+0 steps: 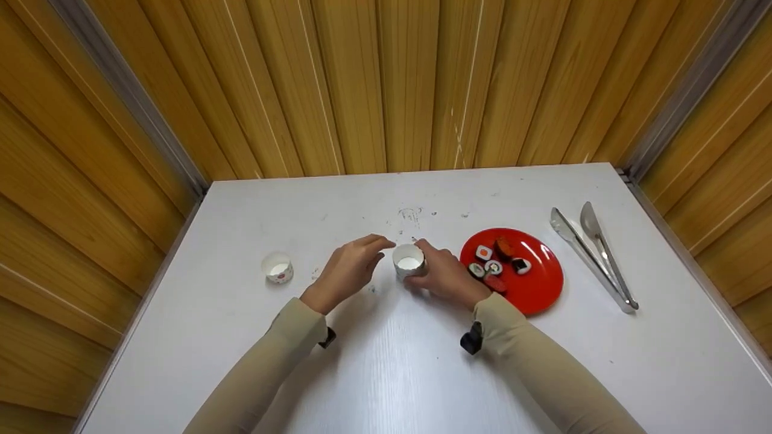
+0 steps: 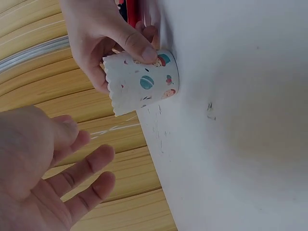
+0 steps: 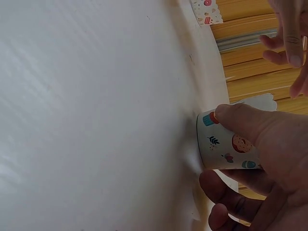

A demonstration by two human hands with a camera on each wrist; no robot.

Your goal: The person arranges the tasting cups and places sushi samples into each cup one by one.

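A paper baking cup (image 1: 409,271) with a scalloped rim and printed pastry pictures stands upright on the white table. My right hand (image 1: 449,274) grips it from the right; in the right wrist view the thumb lies along the cup's printed side (image 3: 211,144). To the left of that cup, my left hand (image 1: 353,265) is held with its fingers apart and nothing in them. The left wrist view shows a gap between those fingers and the cup (image 2: 139,86). A second, similar paper cup (image 1: 278,274) stands farther left, touched by neither hand.
Right of my right hand, a red plate (image 1: 540,292) holds several sushi pieces (image 1: 494,267). Metal tongs (image 1: 591,223) lie beyond it, near the table's right side. Wood-patterned panels (image 1: 404,84) rise behind the white table (image 1: 338,208) and along both sides.
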